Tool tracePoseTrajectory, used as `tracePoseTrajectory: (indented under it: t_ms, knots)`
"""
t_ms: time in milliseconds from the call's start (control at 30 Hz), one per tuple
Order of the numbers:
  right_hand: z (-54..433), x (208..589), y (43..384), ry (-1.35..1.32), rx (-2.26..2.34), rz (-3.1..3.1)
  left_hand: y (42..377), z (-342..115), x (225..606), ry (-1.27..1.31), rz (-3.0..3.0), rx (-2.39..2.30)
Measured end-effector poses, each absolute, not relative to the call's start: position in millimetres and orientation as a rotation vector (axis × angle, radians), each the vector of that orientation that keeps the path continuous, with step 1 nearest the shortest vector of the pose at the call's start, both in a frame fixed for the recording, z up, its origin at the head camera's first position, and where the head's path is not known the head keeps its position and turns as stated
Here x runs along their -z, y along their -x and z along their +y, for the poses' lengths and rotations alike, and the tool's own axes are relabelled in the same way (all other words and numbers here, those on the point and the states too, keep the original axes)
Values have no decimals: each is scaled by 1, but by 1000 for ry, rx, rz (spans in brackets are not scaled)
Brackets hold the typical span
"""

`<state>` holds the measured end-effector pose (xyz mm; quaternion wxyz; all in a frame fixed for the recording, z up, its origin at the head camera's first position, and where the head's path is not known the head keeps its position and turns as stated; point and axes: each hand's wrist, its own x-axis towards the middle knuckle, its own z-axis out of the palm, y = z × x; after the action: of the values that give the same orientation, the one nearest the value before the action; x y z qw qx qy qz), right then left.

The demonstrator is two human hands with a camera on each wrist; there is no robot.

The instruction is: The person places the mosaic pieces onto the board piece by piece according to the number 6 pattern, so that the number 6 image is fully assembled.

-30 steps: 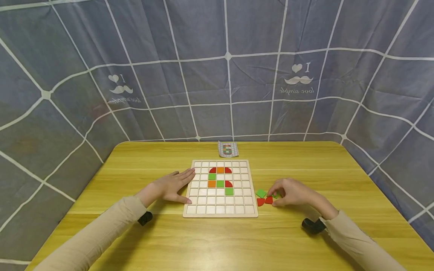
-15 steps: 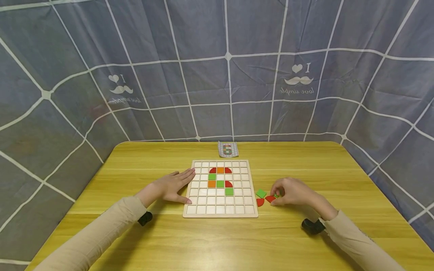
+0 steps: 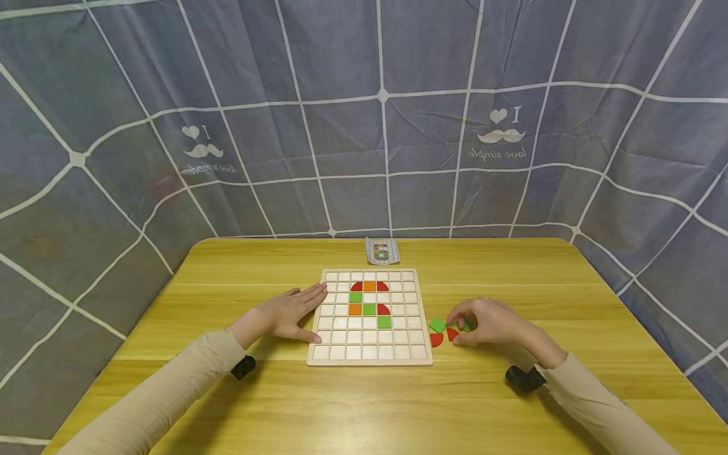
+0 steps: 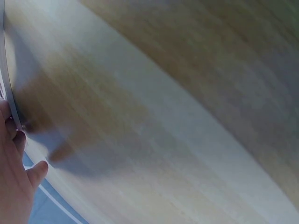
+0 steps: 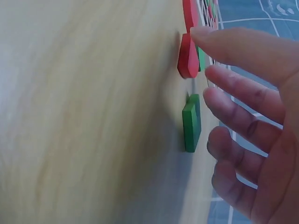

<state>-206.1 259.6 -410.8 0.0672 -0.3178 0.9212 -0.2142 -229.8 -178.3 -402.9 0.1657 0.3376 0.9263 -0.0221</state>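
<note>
A wooden grid board [image 3: 370, 363] lies mid-table, with red, orange and green pieces set in some of its squares. My left hand [image 3: 290, 313] rests on the board's left edge, fingers spread; the left wrist view catches part of that hand [image 4: 16, 172]. Right of the board, my right hand [image 3: 493, 323] is over the loose pieces. Its thumb touches a red quarter-circle piece [image 5: 188, 56], while the other fingers are bent and apart from it. Near it lie a second red quarter-circle [image 3: 436, 340] and a green square tile [image 3: 437, 325]. Another green tile [image 5: 190, 123] sits below the fingers, partly hidden in the head view.
Behind the board a small printed card [image 3: 382, 251] shows a coloured grid pattern. A grey curtain [image 3: 341, 139] with white lines hangs around the back and sides of the wooden table [image 3: 364, 411].
The red quarter-circle under my right hand has turned and shifted slightly; the fingers have loosened from it, leaving the thumb at its edge. The left hand and board have stayed still.
</note>
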Motion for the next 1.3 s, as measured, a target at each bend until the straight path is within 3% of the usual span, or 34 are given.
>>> tracePoseTrajectory:
  t_ms: [1300]
  knots:
    - [262,406,217,1155,659,2579,230,-179,405,-962,2644,55]
